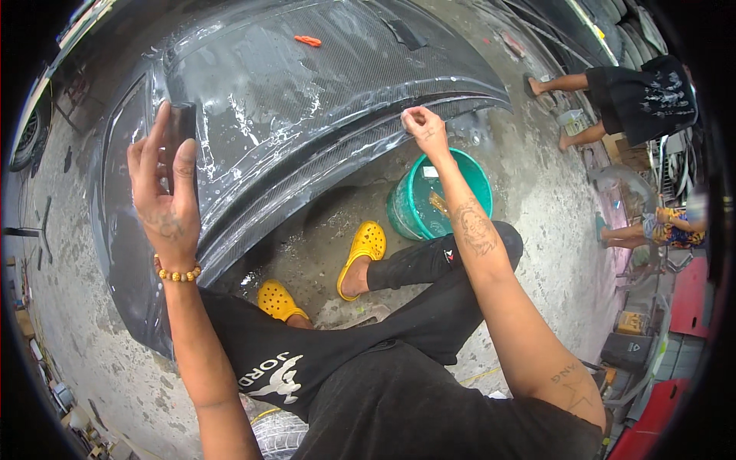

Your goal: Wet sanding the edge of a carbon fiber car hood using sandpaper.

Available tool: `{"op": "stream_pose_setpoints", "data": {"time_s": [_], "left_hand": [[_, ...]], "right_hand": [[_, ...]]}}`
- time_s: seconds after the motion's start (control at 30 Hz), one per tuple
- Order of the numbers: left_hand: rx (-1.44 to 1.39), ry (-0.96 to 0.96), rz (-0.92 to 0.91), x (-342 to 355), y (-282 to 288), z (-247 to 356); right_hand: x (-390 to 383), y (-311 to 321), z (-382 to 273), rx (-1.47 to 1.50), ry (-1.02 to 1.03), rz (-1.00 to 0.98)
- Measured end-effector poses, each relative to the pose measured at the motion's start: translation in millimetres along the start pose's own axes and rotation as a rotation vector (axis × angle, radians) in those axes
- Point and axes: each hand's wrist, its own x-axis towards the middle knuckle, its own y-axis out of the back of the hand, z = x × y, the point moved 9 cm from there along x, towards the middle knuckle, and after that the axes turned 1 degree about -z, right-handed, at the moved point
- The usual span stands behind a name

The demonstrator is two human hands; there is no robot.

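A large wet carbon-fibre car body panel, smeared with whitish residue, stretches in front of me. Over its left part, my left hand grips a dark, smooth rectangular piece between thumb and fingers, with the index finger extended. Whether this piece is a sanding block or folded sheet I cannot tell. At the panel's near curved edge, my right hand is closed with its fingertips pinched together. Anything between those fingertips is hidden. Farther up the panel lie a small orange object and a black sheet.
A teal bucket holding water and a yellowish item stands below my right forearm. My feet in yellow clogs rest on the wet concrete floor. Two people are at the right, near a fan and clutter. A tyre lies beneath me.
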Motion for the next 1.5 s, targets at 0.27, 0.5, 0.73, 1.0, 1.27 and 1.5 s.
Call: {"op": "stream_pose_setpoints", "data": {"time_s": [0.27, 0.5, 0.73, 1.0, 1.27, 1.5], "left_hand": [[-0.051, 0.045, 0.007, -1.0, 5.5, -5.6], [-0.035, 0.058, -0.003, -3.2, 13.1, -2.2], [-0.063, -0.005, 0.026, 2.0, 6.5, 7.2], [-0.016, 0.003, 0.031, -4.2, 19.6, -3.7], [-0.101, 0.047, 0.005, 7.2, -6.7, -0.7], [-0.245, -0.025, -0.237, -18.6, -79.3, 4.4]], "right_hand": [[15.3, 51.1, 45.2, -0.279, -0.112, 0.207], [-58.7, -37.4, -45.5, -0.379, 0.39, -0.026], [8.3, 51.6, 5.4, -0.624, 0.193, 0.236], [-84.5, -85.0, -90.9, -0.495, 0.522, -0.168], [-6.8, -119.2, -185.7, -0.244, 0.468, -0.241], [36.2, 36.6, -86.9, -0.489, 0.236, -0.416]]}}
